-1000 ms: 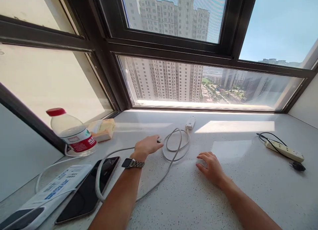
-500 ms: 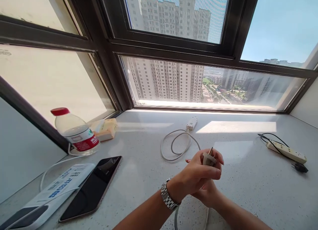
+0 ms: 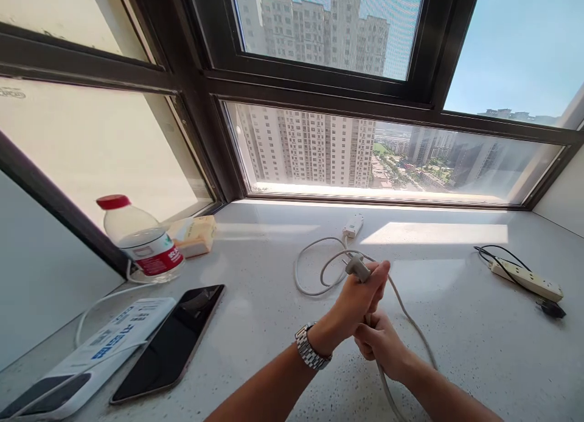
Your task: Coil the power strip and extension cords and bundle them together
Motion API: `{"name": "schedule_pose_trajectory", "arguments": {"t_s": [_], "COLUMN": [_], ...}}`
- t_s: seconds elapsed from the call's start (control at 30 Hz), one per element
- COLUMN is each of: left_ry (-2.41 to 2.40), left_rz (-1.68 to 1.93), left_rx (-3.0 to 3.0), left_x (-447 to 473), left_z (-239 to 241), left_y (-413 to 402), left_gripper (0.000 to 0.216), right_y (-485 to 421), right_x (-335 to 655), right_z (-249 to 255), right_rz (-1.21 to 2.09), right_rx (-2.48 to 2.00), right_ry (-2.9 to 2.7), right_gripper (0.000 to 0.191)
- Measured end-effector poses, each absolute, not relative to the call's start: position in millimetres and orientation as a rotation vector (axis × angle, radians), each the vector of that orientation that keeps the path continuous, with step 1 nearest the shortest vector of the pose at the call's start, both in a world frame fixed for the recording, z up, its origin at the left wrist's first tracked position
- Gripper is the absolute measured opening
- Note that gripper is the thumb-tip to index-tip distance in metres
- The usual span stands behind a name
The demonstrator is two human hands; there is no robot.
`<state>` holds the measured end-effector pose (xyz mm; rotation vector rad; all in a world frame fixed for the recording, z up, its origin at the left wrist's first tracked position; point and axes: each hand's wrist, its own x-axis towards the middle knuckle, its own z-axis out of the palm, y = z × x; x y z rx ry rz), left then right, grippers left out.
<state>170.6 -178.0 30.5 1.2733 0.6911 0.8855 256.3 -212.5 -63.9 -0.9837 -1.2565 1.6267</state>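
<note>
My left hand (image 3: 354, 306), with a metal watch (image 3: 312, 348) on its wrist, is closed around a grey power plug (image 3: 358, 268). The plug's head sticks out past the fingers, prongs pointing away to the left. Just below and to the right, my right hand (image 3: 385, 344) is closed in a fist on the plug's grey cable (image 3: 387, 388). The cable hangs out under that fist. Another stretch curves around the right hand and leads back to loops on the sill. A small white socket block (image 3: 353, 226) lies at the cord's far end.
On the left are a red-capped bottle (image 3: 150, 245), a tissue pack (image 3: 196, 235), a black tablet or phone (image 3: 171, 346) and a white box (image 3: 114, 334) with a thin white cord over it. A power strip (image 3: 527, 278) with a black plug (image 3: 551, 308) lies right. Windows rise behind.
My left hand has turned over and tipped the plug from pointing up to pointing away left. My right hand has come out from beneath it and grips the cable. The cable has swung right.
</note>
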Motion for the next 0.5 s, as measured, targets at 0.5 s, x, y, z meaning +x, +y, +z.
{"name": "schedule_pose_trajectory", "arguments": {"t_s": [0.5], "left_ry": [0.743], "left_rz": [1.964], "left_rx": [0.677], "left_x": [92], "left_z": [93], "left_y": [-130], "left_gripper": [0.053], "right_y": [-198], "right_x": [292], "right_z": [-56], "right_rz": [1.106], "right_rx": [-1.360], "right_ry": [-2.018], "right_gripper": [0.015]}}
